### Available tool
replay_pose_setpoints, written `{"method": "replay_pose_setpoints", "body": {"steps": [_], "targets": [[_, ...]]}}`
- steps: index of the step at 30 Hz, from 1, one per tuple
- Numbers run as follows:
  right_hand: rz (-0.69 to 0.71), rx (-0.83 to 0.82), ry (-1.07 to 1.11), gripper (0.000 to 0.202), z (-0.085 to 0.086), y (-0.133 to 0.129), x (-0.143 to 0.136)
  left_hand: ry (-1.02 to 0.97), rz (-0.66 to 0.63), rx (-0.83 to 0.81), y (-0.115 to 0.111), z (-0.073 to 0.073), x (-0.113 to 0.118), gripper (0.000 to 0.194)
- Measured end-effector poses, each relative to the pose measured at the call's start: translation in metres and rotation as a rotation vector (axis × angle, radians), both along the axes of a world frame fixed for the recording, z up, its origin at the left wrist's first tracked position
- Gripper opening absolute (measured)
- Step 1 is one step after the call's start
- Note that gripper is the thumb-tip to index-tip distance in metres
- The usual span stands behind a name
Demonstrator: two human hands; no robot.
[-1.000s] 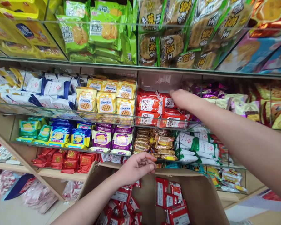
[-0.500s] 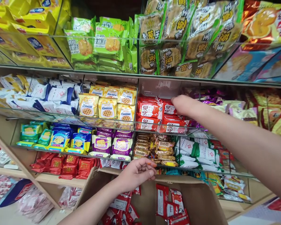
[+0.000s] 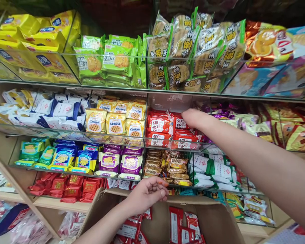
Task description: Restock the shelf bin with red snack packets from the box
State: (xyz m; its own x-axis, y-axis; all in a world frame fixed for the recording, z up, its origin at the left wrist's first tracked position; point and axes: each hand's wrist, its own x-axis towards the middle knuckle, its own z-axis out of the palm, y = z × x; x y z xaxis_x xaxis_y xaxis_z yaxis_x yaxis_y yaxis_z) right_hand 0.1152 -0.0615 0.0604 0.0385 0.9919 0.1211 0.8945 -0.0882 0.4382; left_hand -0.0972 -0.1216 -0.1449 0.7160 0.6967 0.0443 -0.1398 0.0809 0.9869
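Note:
My right hand (image 3: 190, 118) reaches into the middle shelf at the right half of a compartment of red biscuit packets (image 3: 159, 124) with white lettering. Its fingers are out of sight behind the wrist, so their grip does not show. My left hand (image 3: 149, 192) hovers above the far rim of a cardboard box (image 3: 213, 217), fingers loosely curled, thumb apart, nothing visible in it. Inside the box lie several red and white packets (image 3: 185, 226) in two groups, the left group partly behind my left forearm.
Left of the red packets stand yellow cookie packets (image 3: 116, 122); purple-wrapped snacks (image 3: 220, 110) lie to the right. Glass dividers and front panels edge the compartments. The upper glass shelf (image 3: 117, 88) runs above my right hand. Small brown-wrapped bars (image 3: 177, 163) fill the tier below.
The view has tilted up slightly, so the shelves sit lower in the picture. My right hand stays at the red packets, and my left hand keeps its place over the box.

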Motion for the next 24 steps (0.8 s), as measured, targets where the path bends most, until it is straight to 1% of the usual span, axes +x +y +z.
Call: {"method": "replay_pose_setpoints", "body": {"steps": [7,12,15,17,20,22,24], "targets": [[0.061,0.094,-0.062,0.024,-0.01,-0.011,0.004,0.001,-0.003,0.011,0.001,-0.001,-0.001,0.032],[0.118,0.196,-0.108,0.027,-0.009,-0.021,0.012,0.005,-0.006,0.018,0.0,0.0,-0.001,0.033],[0.172,0.318,-0.126,0.025,-0.013,-0.033,0.014,0.019,-0.001,0.015,0.0,0.001,-0.001,0.034],[0.217,0.449,-0.106,0.023,-0.023,-0.047,0.009,0.027,0.001,0.009,0.0,0.001,-0.001,0.034],[0.268,0.603,-0.044,0.021,-0.052,-0.075,-0.006,0.035,0.012,0.0,0.0,0.002,-0.001,0.033],[0.328,0.627,-0.004,0.021,-0.073,-0.091,-0.015,0.038,0.017,0.0,0.0,0.003,-0.001,0.032],[0.386,0.63,0.047,0.021,-0.088,-0.101,-0.019,0.039,0.016,0.002,-0.001,0.003,0.0,0.032]]}}
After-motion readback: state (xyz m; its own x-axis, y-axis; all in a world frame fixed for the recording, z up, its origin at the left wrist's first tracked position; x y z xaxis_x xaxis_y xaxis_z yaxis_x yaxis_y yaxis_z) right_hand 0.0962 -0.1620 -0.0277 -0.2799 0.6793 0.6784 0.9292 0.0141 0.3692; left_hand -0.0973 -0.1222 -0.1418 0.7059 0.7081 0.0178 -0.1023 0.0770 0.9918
